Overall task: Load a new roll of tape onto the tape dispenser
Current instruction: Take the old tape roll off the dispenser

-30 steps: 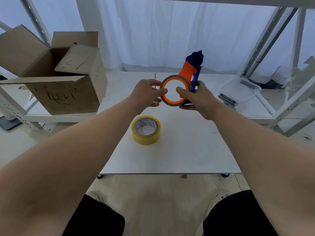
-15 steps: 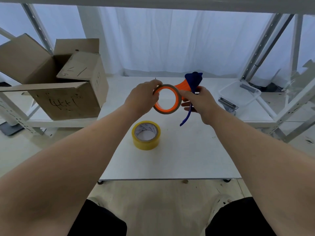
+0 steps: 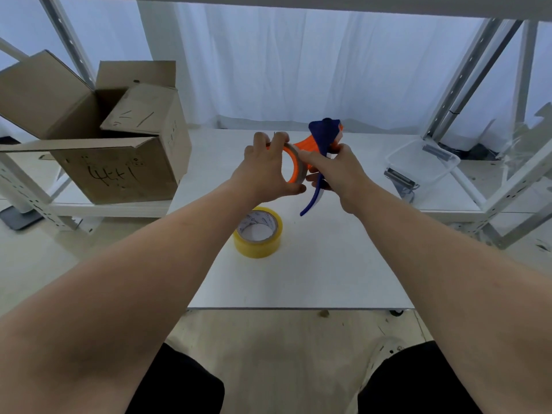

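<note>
Both hands raised over the table: left hand (image 3: 265, 171) grips the dispenser's ring (image 3: 294, 165), right hand (image 3: 340, 171) its handle (image 3: 324, 135).

We count one yellow roll of tape (image 3: 258, 233), one orange-and-blue plastic tape dispenser (image 3: 321, 144), one open brown cardboard box (image 3: 119, 162), one clear plastic tub (image 3: 424, 162).

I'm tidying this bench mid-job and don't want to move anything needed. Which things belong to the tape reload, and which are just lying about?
In use:
- tape dispenser, held in the right hand
- spent cardboard core on its orange wheel, gripped by the left hand
- yellow tape roll, waiting on the table

Lying about:
- open cardboard box
- clear plastic tub
</note>
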Demonstrator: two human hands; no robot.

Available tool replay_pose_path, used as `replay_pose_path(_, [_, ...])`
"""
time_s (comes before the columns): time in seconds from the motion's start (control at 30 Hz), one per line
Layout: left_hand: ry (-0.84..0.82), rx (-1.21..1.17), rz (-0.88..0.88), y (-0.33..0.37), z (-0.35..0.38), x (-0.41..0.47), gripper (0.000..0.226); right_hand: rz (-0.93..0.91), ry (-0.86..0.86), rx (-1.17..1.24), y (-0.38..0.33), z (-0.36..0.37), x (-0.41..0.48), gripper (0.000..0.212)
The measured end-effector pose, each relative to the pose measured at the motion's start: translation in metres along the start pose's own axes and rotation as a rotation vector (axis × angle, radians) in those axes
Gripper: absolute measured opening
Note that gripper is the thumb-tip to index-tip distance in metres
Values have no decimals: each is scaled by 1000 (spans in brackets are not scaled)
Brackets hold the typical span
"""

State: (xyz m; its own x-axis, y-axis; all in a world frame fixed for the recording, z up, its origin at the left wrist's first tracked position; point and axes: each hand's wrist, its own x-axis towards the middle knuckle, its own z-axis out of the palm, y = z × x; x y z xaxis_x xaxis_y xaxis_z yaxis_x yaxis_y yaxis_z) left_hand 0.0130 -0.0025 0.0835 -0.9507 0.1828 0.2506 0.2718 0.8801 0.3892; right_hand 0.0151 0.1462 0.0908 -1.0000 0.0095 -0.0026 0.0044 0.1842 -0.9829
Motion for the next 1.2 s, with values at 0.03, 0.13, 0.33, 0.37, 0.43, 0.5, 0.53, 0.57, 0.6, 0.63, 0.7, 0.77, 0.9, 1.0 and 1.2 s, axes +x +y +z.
replay_pose_path(0.03, [7, -17, -20, -3, 1, 1, 97, 1, -20, -5, -1, 1, 0, 44])
replay_pose_path(0.13, [43, -72, -51, -10, 2, 1, 98, 8, -72, 22, -3, 2, -1, 54])
replay_pose_path(0.33, [137, -121, -38, -21, -2, 1, 103, -9, -93, 95, -5, -4, -1, 54])
replay_pose_path(0.37, [137, -127, -13, -22, -3, 0, 101, -10, -75, 98, -4, -4, 0, 52])
replay_pose_path(0.43, [116, -137, 29, -23, -4, -2, 100, -13, -23, 98, -1, -7, 2, 50])
replay_pose_path(0.5, [98, -145, 55, -23, -5, -3, 99, -28, 58, 78, 3, -11, 4, 51])
replay_pose_path(0.53, [99, -147, 63, -22, -5, -3, 98, -37, 97, 57, 5, -13, 4, 53])
replay_pose_path(0.57, [111, -149, 69, -22, -6, -3, 96, -46, 126, 33, 7, -16, 4, 55])
replay_pose_path(0.6, [129, -156, 70, -22, -8, -2, 96, -50, 140, 14, 9, -18, 5, 57])
replay_pose_path(0.63, [147, -167, 67, -23, -9, -2, 95, -47, 145, 0, 11, -21, 5, 58])
replay_pose_path(0.7, [171, -171, 37, -28, -11, -2, 97, -18, 141, -4, 15, -25, 7, 54])
replay_pose_path(0.77, [172, -141, -29, -37, -10, -4, 96, 28, 127, 11, 16, -27, 9, 49])
replay_pose_path(0.9, [88, -53, -176, -55, -9, -11, 93, 100, 88, 38, 20, -22, 9, 47])
replay_pose_path(1.0, [-3, 30, -220, -67, -5, -14, 92, 148, 46, 22, 23, -14, 10, 45])
replay_pose_path(1.2, [-118, 28, -285, -79, 9, -10, 94, 296, -11, 7, 31, 0, 24, 47])
